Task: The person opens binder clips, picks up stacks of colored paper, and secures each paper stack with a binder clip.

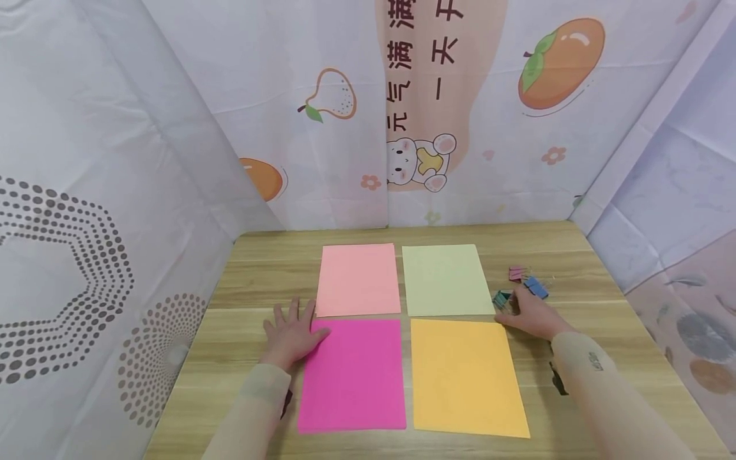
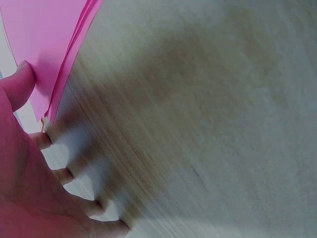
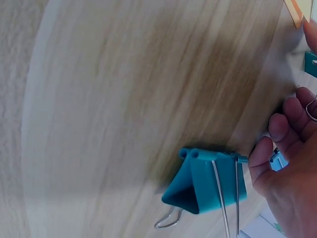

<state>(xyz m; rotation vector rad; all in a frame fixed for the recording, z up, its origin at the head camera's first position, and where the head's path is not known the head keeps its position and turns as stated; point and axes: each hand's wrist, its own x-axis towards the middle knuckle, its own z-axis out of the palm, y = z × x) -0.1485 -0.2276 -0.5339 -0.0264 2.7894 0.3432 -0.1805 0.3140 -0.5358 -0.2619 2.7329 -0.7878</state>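
Note:
My left hand (image 1: 291, 340) lies flat with spread fingers on the wood table, its thumb resting on the left edge of the magenta paper stack (image 1: 353, 377). The left wrist view shows the thumb on the pink sheets (image 2: 44, 44). Over on the right, my right hand (image 1: 535, 313) has curled fingers, with a teal binder clip (image 3: 311, 63) between thumb and fingers. Another teal binder clip (image 3: 213, 183) sits beside the little finger, its wire handles showing. Beyond the hand lie a blue binder clip (image 1: 536, 287) and a pink binder clip (image 1: 516, 274).
Salmon-pink paper (image 1: 358, 280) and pale green paper (image 1: 446, 280) lie in the back row. Orange-yellow paper (image 1: 467, 377) lies front right, its upper corner near my right thumb. Printed curtains (image 1: 345, 153) enclose the wood table (image 1: 259, 268) at the back and sides.

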